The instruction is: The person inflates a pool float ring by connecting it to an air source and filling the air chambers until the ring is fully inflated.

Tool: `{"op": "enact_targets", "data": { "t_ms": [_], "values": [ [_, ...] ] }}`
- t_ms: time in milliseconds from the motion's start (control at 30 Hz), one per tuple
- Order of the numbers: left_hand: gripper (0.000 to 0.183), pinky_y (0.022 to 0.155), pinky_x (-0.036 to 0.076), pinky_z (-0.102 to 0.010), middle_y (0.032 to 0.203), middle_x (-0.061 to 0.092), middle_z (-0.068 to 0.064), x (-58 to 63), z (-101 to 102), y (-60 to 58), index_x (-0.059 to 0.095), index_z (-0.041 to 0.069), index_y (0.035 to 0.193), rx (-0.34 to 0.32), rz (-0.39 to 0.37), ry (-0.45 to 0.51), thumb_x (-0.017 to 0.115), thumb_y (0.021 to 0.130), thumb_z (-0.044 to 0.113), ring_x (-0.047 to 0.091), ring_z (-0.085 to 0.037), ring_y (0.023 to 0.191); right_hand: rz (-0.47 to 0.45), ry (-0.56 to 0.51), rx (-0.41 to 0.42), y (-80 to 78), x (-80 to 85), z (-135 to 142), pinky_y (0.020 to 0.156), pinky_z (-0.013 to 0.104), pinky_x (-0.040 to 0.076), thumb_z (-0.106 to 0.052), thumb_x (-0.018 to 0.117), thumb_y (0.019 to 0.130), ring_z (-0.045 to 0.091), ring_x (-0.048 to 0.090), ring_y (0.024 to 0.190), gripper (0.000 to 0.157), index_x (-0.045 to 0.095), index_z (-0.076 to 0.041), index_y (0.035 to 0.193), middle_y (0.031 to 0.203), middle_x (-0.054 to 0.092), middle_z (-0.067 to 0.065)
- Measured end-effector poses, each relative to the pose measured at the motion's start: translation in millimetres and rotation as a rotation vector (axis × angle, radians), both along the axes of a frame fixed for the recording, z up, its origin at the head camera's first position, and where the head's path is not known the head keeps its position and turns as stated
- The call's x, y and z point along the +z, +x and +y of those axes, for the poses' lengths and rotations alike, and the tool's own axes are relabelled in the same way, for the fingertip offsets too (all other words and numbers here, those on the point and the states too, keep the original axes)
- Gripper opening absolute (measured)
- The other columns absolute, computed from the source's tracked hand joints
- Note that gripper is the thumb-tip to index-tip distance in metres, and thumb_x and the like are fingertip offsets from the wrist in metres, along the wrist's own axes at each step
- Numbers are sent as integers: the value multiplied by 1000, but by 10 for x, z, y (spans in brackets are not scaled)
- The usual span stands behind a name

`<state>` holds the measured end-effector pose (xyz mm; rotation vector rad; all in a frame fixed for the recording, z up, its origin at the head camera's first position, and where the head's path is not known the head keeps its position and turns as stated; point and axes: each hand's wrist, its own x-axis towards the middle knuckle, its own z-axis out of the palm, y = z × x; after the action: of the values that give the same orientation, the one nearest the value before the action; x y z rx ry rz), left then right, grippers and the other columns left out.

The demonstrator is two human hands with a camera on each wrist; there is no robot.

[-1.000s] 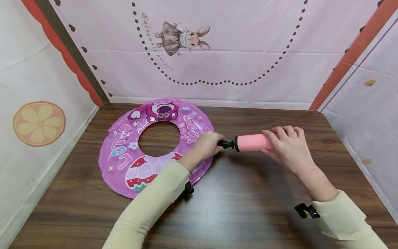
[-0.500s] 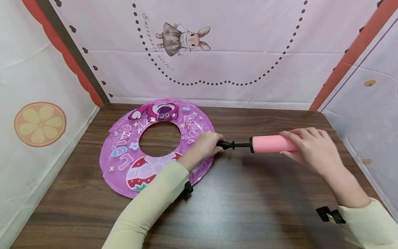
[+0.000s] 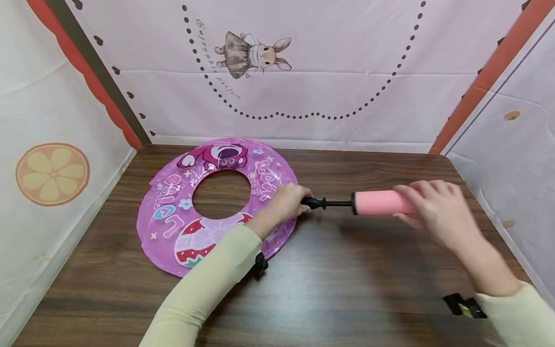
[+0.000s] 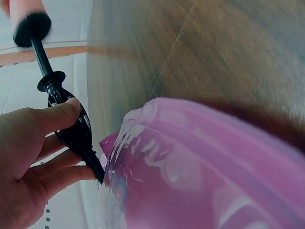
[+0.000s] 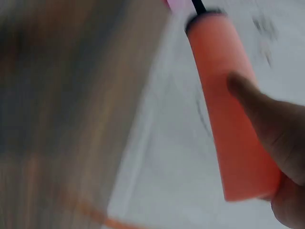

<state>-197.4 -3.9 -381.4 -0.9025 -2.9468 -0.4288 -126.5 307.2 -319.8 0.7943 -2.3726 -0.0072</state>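
A hand pump with a pink barrel (image 3: 377, 202) and a black handle (image 4: 71, 119) is held level between my hands. My left hand (image 3: 287, 200) pinches the black handle at the right edge of a purple swim ring (image 3: 151, 226); the handle's tapered tip (image 4: 97, 171) meets the ring's edge in the left wrist view. My right hand (image 3: 440, 209) grips the far end of the barrel, thumb along its side. A length of black rod (image 3: 340, 203) shows between handle and barrel. The ring lies rather flat, printed with a bear and strawberries.
A dark wooden table (image 3: 303, 299) lies under everything. Printed cloth walls (image 3: 338, 91) stand at its back and both sides. Each sleeve has a black strap piece (image 3: 464, 306) near the wrist.
My right hand has drawn the pink barrel to the right, away from my left hand, exposing the rod; most of this came in the first half second. Left hand and swim ring have stayed put.
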Motion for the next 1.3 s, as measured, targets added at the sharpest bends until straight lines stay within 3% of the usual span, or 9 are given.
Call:
{"op": "enact_targets", "data": {
  "t_ms": [67,167,267,400,567,767,1067,1267,1300],
  "values": [
    [21,73,50,-32,87,71,2,1,8,6,71,17,94,-7,8,4,74,76,27,64,-16,79,-6,22,-2,-40,-73,-166,67,56,38,-65,19,90,42,52,80,71,60,-10,108,88,60,18],
    [21,73,51,-32,88,71,2,0,12,16,71,17,94,-10,27,4,74,76,27,64,-16,79,9,50,-9,-85,-140,-348,68,56,39,-58,49,86,41,52,78,55,59,-9,110,88,59,18],
    [21,72,51,-32,87,71,2,1,9,24,71,17,93,-5,41,3,75,75,27,64,-16,79,31,69,-16,-114,-196,-471,70,55,39,-41,74,71,40,52,78,52,59,-8,109,87,58,18],
    [20,69,51,-31,86,71,2,1,7,24,71,17,92,0,39,6,75,75,27,63,-15,77,43,65,-19,-139,-252,-557,71,53,40,-34,81,61,38,53,78,58,60,-9,108,87,58,16],
    [20,70,51,-30,86,70,1,11,12,13,71,17,92,26,2,7,75,76,27,63,-15,76,7,38,-2,-144,-225,-493,72,52,40,-42,74,70,37,54,81,53,60,-11,110,89,60,15],
    [22,74,51,-30,87,70,1,25,22,-9,70,16,95,33,-37,-8,74,77,28,63,-16,79,-26,1,-9,-75,-85,-233,71,53,40,-67,21,88,38,55,84,71,62,-13,111,91,62,14],
    [22,75,51,-31,87,70,1,22,14,-23,70,16,95,31,-41,-6,74,77,28,63,-16,79,-45,-57,-78,72,157,291,76,58,37,-75,20,83,43,53,86,81,63,-10,104,89,61,19],
    [23,75,51,-31,88,70,1,-1,10,-16,70,17,96,15,-7,-17,74,77,29,64,-16,80,-26,-27,4,-54,2,-45,68,56,38,-68,24,88,42,54,81,72,63,-10,107,88,62,18],
    [23,75,51,-31,88,70,1,-6,10,-13,70,17,96,11,4,-20,74,77,29,64,-16,80,-27,-19,15,-78,-38,-129,67,56,38,-66,34,87,42,54,80,66,62,-10,108,88,62,17]
  ]
}}
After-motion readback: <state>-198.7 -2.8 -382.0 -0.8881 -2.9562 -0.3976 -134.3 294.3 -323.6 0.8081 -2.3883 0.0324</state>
